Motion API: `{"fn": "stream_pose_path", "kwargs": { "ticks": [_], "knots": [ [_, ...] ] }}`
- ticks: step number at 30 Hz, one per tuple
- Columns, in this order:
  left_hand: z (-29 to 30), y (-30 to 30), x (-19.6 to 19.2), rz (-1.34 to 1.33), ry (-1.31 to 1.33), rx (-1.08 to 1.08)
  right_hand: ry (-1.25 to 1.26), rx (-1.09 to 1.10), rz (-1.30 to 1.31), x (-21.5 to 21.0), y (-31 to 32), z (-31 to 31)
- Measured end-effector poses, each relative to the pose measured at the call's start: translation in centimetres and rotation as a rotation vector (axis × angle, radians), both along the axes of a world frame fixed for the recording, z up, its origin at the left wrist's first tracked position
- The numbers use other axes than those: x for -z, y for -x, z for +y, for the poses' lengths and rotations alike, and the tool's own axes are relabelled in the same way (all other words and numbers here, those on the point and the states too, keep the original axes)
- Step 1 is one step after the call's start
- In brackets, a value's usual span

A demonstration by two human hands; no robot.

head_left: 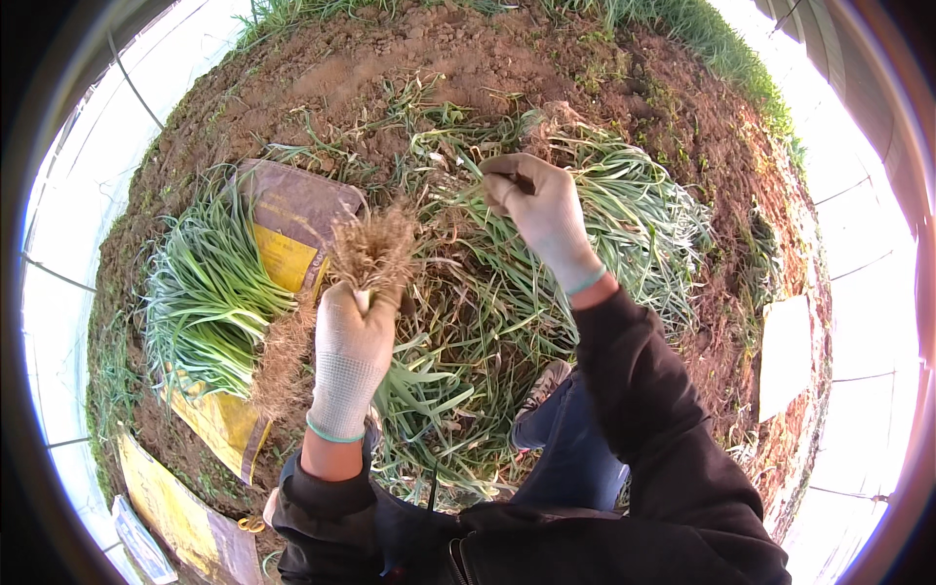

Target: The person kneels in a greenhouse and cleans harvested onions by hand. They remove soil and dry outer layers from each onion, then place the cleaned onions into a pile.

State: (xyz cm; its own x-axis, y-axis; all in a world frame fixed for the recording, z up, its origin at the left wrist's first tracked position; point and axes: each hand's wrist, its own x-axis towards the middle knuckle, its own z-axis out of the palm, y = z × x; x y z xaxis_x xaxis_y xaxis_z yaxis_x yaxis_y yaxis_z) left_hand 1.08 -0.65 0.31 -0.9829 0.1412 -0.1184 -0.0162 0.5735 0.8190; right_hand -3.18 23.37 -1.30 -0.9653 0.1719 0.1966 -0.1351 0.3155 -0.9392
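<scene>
My left hand (349, 341), in a pale knit glove, is closed around a bunch of green onions. Its brown, bushy roots (373, 246) point away from me, and flat green leaves (419, 385) show beyond the hand. My right hand (536, 205), gloved too with soiled fingertips, has its fingers curled together in a pinch. Whatever they grip, if anything, cannot be made out. Beneath and beside that hand spreads a loose heap of green onions (639, 200). To the left, a neat pile of green onions (210, 297) lies with its roots (283, 361) toward me.
Brown and yellow sacks (302, 200) lie under and beside the neat pile, with another yellow sack (171, 497) nearer at left. Stripped leaves litter the soil around my shoes (541, 390). A pale flat sheet (785, 356) lies at right. Growing plants (682, 34) line the far edge.
</scene>
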Motion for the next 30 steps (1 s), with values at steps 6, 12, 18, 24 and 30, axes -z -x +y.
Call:
{"fn": "stream_pose_path", "kwargs": {
  "ticks": [6,12,18,24,30],
  "knots": [
    [-2.2,1.8,3.0,0.52,0.008,-0.138,-1.03,-0.7,-0.821,17.9,3.9,3.8],
    [-2.2,1.3,-0.9,-0.099,-0.646,-0.34,-0.868,-0.239,-0.845,29.7,4.9,0.0],
    [-1.8,1.6,-1.5,-0.202,-0.616,-0.359,-0.993,0.023,-0.734,32.0,4.2,-2.9],
    [-1.7,1.4,-1.8,-0.249,-0.589,-0.304,-0.85,-0.235,-0.527,26.5,5.0,1.5],
    [-1.1,1.1,-1.6,-0.188,-0.687,-0.229,-0.642,-0.297,-0.35,6.0,6.1,3.4]
  ]
}}
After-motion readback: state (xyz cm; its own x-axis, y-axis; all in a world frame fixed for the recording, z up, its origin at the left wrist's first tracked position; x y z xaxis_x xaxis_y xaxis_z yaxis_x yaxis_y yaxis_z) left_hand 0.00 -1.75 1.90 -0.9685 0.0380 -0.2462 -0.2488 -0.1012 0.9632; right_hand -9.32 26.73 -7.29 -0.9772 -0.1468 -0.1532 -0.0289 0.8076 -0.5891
